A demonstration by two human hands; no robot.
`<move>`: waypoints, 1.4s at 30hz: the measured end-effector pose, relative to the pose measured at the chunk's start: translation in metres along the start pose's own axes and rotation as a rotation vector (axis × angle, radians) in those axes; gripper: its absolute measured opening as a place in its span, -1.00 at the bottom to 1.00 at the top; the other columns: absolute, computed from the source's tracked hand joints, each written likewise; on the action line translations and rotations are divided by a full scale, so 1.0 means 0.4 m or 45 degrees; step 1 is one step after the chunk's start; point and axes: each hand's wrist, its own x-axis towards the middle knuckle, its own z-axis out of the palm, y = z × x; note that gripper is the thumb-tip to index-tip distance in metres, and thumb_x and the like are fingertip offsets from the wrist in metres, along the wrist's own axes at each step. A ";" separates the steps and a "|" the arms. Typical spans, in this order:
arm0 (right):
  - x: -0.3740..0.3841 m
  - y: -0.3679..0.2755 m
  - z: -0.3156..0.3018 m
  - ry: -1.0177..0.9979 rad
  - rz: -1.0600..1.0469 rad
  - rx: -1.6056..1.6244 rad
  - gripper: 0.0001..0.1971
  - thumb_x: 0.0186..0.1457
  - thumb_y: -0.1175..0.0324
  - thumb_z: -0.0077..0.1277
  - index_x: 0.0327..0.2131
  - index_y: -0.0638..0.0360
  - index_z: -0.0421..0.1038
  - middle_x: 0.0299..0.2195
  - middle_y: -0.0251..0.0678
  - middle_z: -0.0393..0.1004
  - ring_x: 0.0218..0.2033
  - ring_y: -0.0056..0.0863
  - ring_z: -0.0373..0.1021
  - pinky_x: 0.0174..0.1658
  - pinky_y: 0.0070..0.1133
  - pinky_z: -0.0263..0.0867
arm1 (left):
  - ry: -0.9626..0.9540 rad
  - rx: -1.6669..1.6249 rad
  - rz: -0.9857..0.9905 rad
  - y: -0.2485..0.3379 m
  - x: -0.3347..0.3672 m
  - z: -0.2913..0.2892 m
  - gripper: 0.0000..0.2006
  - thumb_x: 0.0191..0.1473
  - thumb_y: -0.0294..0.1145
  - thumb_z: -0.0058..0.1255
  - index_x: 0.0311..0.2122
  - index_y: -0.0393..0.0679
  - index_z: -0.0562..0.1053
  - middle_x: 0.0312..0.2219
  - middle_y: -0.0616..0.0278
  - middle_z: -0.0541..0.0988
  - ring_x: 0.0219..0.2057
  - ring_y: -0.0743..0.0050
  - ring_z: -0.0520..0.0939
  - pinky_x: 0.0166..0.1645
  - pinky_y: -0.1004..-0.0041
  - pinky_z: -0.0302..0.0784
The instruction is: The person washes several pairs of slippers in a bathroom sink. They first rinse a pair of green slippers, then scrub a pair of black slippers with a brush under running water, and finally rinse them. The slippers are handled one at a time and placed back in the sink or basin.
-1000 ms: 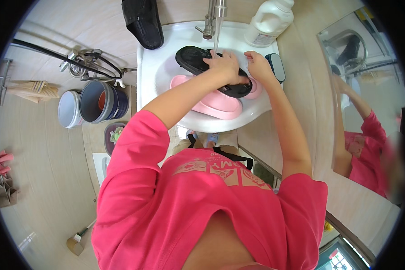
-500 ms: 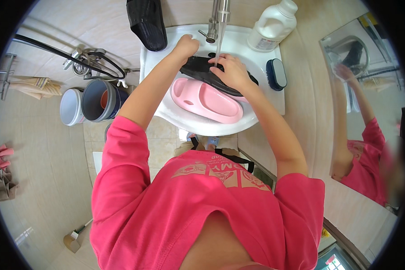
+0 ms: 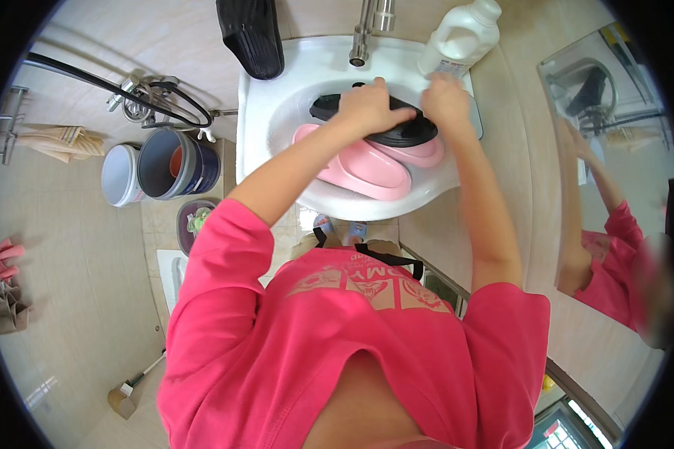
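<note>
A black slipper (image 3: pixel 403 133) lies in the white washbasin (image 3: pixel 258 142), partly on top of a pair of pink slippers (image 3: pixel 371 173). My left hand (image 3: pixel 367 108) grips the black slipper from above, its thumb stretched along the upper. At the basin's right rim, my right hand (image 3: pixel 447 101) is blurred and its fingers look curled. It covers much of an oval scrubbing brush (image 3: pixel 475 118); whether it holds the brush does not show. A second black slipper (image 3: pixel 253 41) leans against the wall at the back left of the basin.
The metal tap (image 3: pixel 359 52) stands at the back of the basin, with a white jug-shaped bottle (image 3: pixel 460 41) to its right. Two buckets (image 3: pixel 153 161) are at the left below a shower hose (image 3: pixel 112 90). A mirror (image 3: pixel 614 150) hangs on the right.
The water stream from the tap has stopped. My left hand has left the tap for the black slipper. My right hand has let go of that slipper and moved right to the brush.
</note>
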 end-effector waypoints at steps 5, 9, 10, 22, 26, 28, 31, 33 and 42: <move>-0.036 0.158 0.041 -0.084 0.334 -0.165 -0.48 -0.08 0.25 -0.07 0.00 0.18 0.16 -0.17 0.05 0.30 -0.17 -0.05 0.31 -0.11 -0.30 0.25 | -0.046 0.134 -0.004 0.000 0.018 0.034 -0.16 -0.45 0.24 0.14 -0.20 -0.38 0.31 -0.27 -0.07 0.47 -0.18 0.08 0.48 -0.12 0.19 0.32; -0.072 0.174 0.062 -0.122 0.417 -0.015 -0.41 -0.05 0.22 -0.09 0.08 0.13 0.06 -0.18 0.10 0.28 -0.16 -0.03 0.29 -0.12 -0.28 0.24 | -0.280 0.183 0.168 -0.003 -0.016 -0.047 -0.15 -0.49 0.24 0.14 -0.19 -0.36 0.31 -0.28 -0.05 0.47 -0.19 0.10 0.47 -0.10 0.29 0.24; -0.075 0.166 0.059 -0.118 0.427 0.003 -0.41 -0.06 0.21 -0.08 0.09 0.12 0.06 -0.19 0.10 0.29 -0.16 -0.02 0.29 -0.12 -0.27 0.24 | -0.250 0.147 0.220 -0.010 -0.028 -0.059 -0.19 -0.44 0.26 0.09 -0.21 -0.31 0.33 -0.29 -0.02 0.48 -0.21 0.12 0.48 -0.09 0.31 0.21; -0.052 -0.038 -0.053 0.019 -0.432 0.797 -0.45 -0.15 0.29 -0.02 -0.02 0.24 0.17 -0.10 -0.05 0.29 -0.06 -0.15 0.22 0.00 -0.44 0.14 | -0.433 -0.042 0.757 -0.154 -0.091 -0.136 -0.75 -0.37 -0.43 -0.02 -0.41 -0.08 0.37 -0.43 0.25 0.37 -0.18 0.27 0.30 0.08 0.27 0.01; -0.054 -0.106 -0.083 -0.135 -0.529 0.774 -0.45 -0.19 0.35 0.01 -0.03 0.19 0.18 -0.09 -0.10 0.28 -0.10 -0.15 0.25 -0.05 -0.46 0.19 | -0.125 0.269 0.792 -0.210 -0.128 -0.117 -0.86 -0.37 -0.59 -0.13 -0.56 -0.12 0.28 -0.33 0.26 0.36 -0.09 0.17 0.29 0.18 0.17 -0.09; -0.057 -0.116 -0.080 -0.223 -0.570 0.694 -0.44 -0.21 0.36 0.02 -0.03 0.16 0.18 -0.13 -0.08 0.31 -0.16 -0.13 0.29 -0.11 -0.43 0.23 | 0.075 0.052 0.833 -0.249 -0.142 -0.073 -0.85 -0.37 -0.60 -0.14 -0.55 -0.14 0.28 -0.25 0.22 0.37 -0.04 0.12 0.27 0.19 0.22 -0.06; -0.069 -0.109 -0.058 -0.275 -0.606 0.764 -0.44 -0.22 0.38 0.02 -0.03 0.13 0.17 -0.17 -0.06 0.34 -0.18 -0.12 0.30 -0.13 -0.42 0.24 | 0.279 -0.325 0.756 -0.289 -0.167 -0.027 -0.53 -0.36 -0.40 0.09 -0.20 -0.14 0.30 -0.04 0.05 0.28 0.04 0.04 0.23 0.14 0.25 0.06; -0.072 -0.101 -0.059 -0.340 -0.543 0.765 -0.45 -0.22 0.40 0.02 -0.05 0.13 0.15 -0.20 -0.07 0.36 -0.21 -0.11 0.31 -0.14 -0.40 0.24 | 0.380 -0.662 0.574 -0.285 -0.206 -0.002 -0.22 -0.42 -0.24 0.23 0.02 -0.15 0.19 0.01 -0.02 0.23 0.04 0.03 0.24 0.10 0.23 0.10; -0.091 -0.162 -0.088 -0.337 -0.910 0.735 -0.48 -0.24 0.44 0.00 -0.07 0.06 0.22 -0.15 -0.21 0.33 -0.12 -0.24 0.26 -0.08 -0.41 0.18 | 0.263 0.005 0.430 -0.312 -0.254 -0.022 -0.13 -0.56 -0.21 0.28 0.01 -0.16 0.19 -0.12 0.01 0.32 -0.06 0.00 0.32 0.02 0.22 0.18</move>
